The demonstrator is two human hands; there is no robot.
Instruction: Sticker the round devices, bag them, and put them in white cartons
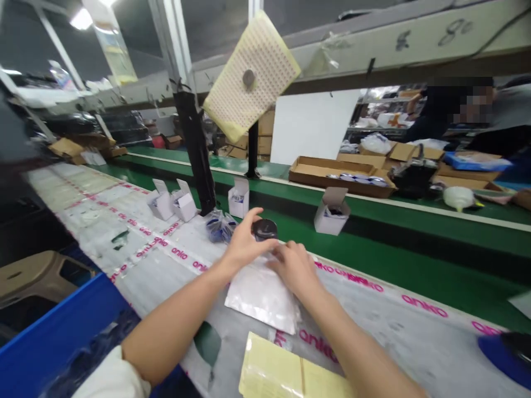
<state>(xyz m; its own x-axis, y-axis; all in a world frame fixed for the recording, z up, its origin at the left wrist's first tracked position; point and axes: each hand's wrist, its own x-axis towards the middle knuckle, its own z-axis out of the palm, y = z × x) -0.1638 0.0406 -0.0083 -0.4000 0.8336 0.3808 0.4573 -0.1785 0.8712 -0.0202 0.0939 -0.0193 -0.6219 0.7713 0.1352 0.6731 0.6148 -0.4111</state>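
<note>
A black round object with a lid-like top (264, 229) sits between the thumb and fingers of my left hand (243, 243), which is closed around it. My right hand (295, 266) is beside it, fingers curled in at the upper edge of a white plastic bag (261, 298); its fingertips are partly hidden. The bag seems to lie on a small stack of similar ones. Just left of my hands is a clear bag with blue contents (219, 225). Nearer me lies a banded bundle of yellow sheets (286, 369).
Open white boxes (239, 198) stand along the green conveyor belt (398, 251), another white box (332, 213) to the right. A black post (193, 146) rises at left, and a yellow dotted sheet (253, 74) hangs above. Beyond are a cardboard tray (301, 174) and people.
</note>
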